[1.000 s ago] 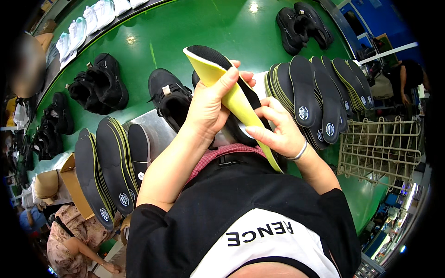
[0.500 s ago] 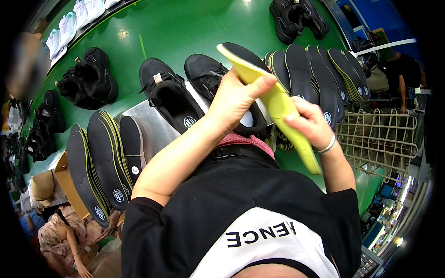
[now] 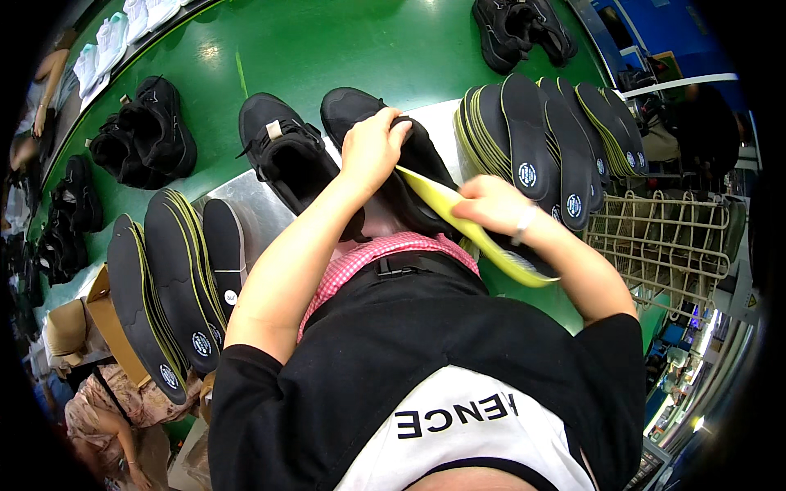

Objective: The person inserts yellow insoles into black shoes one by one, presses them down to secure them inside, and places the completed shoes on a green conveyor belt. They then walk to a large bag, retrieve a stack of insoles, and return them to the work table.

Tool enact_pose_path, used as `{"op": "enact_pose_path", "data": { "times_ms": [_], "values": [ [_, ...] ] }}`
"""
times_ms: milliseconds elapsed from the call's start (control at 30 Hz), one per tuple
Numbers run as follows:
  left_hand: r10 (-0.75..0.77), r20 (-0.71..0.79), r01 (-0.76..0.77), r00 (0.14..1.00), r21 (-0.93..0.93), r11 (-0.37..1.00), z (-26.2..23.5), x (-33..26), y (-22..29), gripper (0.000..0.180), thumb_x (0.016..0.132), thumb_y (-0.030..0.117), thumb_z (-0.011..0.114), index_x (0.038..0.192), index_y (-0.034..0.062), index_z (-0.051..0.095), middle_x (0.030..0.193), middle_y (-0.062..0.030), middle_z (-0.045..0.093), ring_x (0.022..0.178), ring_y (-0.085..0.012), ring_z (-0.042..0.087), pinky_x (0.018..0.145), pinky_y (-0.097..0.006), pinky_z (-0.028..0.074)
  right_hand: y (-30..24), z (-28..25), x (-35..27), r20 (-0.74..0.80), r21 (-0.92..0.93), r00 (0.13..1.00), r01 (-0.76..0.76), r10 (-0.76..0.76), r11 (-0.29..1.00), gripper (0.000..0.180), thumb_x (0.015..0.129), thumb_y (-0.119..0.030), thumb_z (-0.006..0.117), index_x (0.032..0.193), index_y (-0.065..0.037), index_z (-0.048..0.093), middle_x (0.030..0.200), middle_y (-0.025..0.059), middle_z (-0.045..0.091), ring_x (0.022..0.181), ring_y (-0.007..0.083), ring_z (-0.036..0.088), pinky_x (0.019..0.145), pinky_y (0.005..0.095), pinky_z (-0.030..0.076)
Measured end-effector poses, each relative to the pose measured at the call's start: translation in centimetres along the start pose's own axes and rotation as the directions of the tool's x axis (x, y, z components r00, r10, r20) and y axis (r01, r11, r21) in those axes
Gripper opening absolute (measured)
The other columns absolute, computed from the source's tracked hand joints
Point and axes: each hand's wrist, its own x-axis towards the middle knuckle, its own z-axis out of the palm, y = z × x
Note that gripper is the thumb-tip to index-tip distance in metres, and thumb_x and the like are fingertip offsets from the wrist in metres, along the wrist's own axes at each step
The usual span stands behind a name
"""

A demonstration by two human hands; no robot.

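Two black sneakers stand side by side in front of me, toes pointing away. The fingers of my left hand [image 3: 372,154] are closed on the tongue area of the right-hand sneaker [image 3: 424,159]. In my right hand [image 3: 494,206] is an insole [image 3: 440,197] with a yellow-green underside and a black top. One end of it lies at that sneaker's opening, while the other end slants back toward my body, slightly blurred. The left-hand sneaker [image 3: 299,169] stands untouched beside my left forearm.
Stacks of black insoles [image 3: 522,135] lie on the right, and more insoles [image 3: 176,278] on the left. Other black shoes [image 3: 147,131] stand on the green table [image 3: 311,49]. A wire rack [image 3: 659,245] is at the right; another person [image 3: 110,417] sits at lower left.
My left hand has let go of the insole and moved onto the right-hand sneaker. My right hand has brought the insole down and left, its front end now at the shoe's opening.
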Motion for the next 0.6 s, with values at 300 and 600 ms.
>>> {"op": "enact_pose_path", "data": {
  "times_ms": [300, 600],
  "values": [
    [-0.174, -0.053, 0.172, 0.983, -0.033, 0.984, 0.7, 0.9, -1.6, 0.029, 0.077, 0.027, 0.056, 0.091, 0.0016, 0.06, 0.083, -0.0183, 0.061, 0.08, -0.0299, 0.06, 0.071, -0.034, 0.045, -2.9, 3.3, 2.4, -0.191, -0.538, 0.978, -0.029, -0.088, 0.843, 0.043, 0.065, -0.036, 0.058, 0.093, -0.004, 0.054, 0.096, 0.0154, 0.049, 0.095, 0.0288, 0.047, 0.077, 0.0438, 0.036],
    [-0.186, -0.044, 0.181, 0.982, -0.09, 0.979, 0.9, 0.8, -1.9, 0.032, 0.077, 0.03, 0.054, 0.091, 0.0025, 0.06, 0.08, -0.0179, 0.061, 0.079, -0.0324, 0.058, 0.072, -0.038, 0.044, -0.6, 1.7, -2.0, -0.167, -0.409, 0.978, 0.047, -0.125, 0.911, 0.028, 0.067, -0.034, 0.057, 0.067, -0.006, 0.056, 0.071, 0.0131, 0.051, 0.066, 0.0295, 0.055, 0.059, 0.0389, 0.046]
  ]
}}
